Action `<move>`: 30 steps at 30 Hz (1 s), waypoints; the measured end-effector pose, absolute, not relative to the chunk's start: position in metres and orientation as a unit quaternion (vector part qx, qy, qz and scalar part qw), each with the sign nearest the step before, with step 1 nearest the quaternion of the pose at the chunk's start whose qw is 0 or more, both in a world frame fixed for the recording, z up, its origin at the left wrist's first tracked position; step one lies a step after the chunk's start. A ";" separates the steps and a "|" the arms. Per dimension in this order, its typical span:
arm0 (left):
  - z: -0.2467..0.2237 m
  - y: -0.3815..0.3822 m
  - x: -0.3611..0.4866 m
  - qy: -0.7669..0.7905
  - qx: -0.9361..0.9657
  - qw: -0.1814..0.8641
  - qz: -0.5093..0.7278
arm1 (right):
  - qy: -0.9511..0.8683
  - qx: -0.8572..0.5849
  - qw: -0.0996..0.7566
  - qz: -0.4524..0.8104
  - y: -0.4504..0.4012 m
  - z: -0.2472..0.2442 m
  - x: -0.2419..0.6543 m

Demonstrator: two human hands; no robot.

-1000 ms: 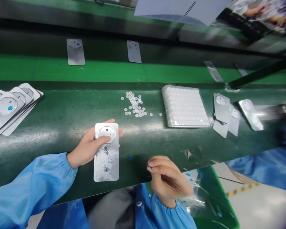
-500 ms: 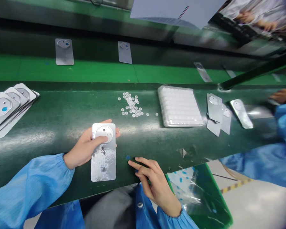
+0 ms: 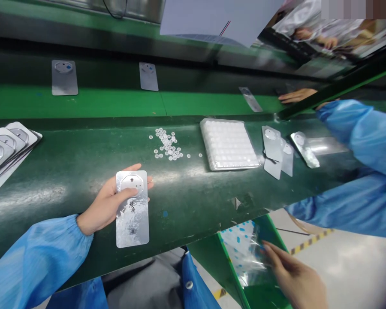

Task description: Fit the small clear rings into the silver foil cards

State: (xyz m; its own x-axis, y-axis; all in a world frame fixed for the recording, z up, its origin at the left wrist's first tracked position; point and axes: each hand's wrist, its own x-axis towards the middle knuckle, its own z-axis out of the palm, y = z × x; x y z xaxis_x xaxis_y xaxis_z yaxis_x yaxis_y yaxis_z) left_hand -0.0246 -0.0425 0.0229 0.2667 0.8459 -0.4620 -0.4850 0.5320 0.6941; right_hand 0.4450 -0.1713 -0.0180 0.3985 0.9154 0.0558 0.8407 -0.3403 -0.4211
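My left hand (image 3: 107, 201) is closed on a silver phone back panel (image 3: 132, 227), its thumb lying across the octagonal camera part and the fingers behind. Dark characters mark the middle of the panel, which is held upright over the green bench. Over a green bin (image 3: 236, 279) at the lower right is my right hand (image 3: 296, 274), thumb and fingers pinched. A speck of blue shows at those fingertips; what it is I cannot make out. Clear plastic film (image 3: 244, 244) with blue spots lies in the bin, beside the hand. A small blue bit (image 3: 165, 213) lies on the bench.
Small clear discs (image 3: 169, 148) are scattered mid-bench, left of a clear-lidded white tray (image 3: 230, 146). Stacked panels (image 3: 3, 150) lie at left, more panels (image 3: 273, 150) at right. Other panels (image 3: 64, 77) lie on the green belt behind. A co-worker's hand (image 3: 297, 95) reaches there from the right.
My right hand has moved from the bench to the right, over the bin, its fingers now pinched. The left hand still holds the panel. The co-worker's arm has reached towards the belt.
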 end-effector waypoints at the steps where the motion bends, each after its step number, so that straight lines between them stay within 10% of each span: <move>1: 0.023 -0.042 -0.024 0.422 0.215 0.766 0.435 | -0.546 -0.818 0.167 0.073 -0.176 -0.021 0.458; 9: 0.022 -0.042 -0.025 0.432 0.217 0.761 0.433 | -0.697 -0.642 0.319 -0.006 -0.134 -0.004 0.314; 13: 0.021 -0.043 -0.025 0.434 0.219 0.758 0.435 | -0.792 -0.511 0.283 0.177 -0.104 0.000 0.229; 30: 0.011 -0.044 -0.024 0.383 0.219 0.778 0.448 | -0.814 -0.493 0.190 0.243 -0.076 0.004 0.216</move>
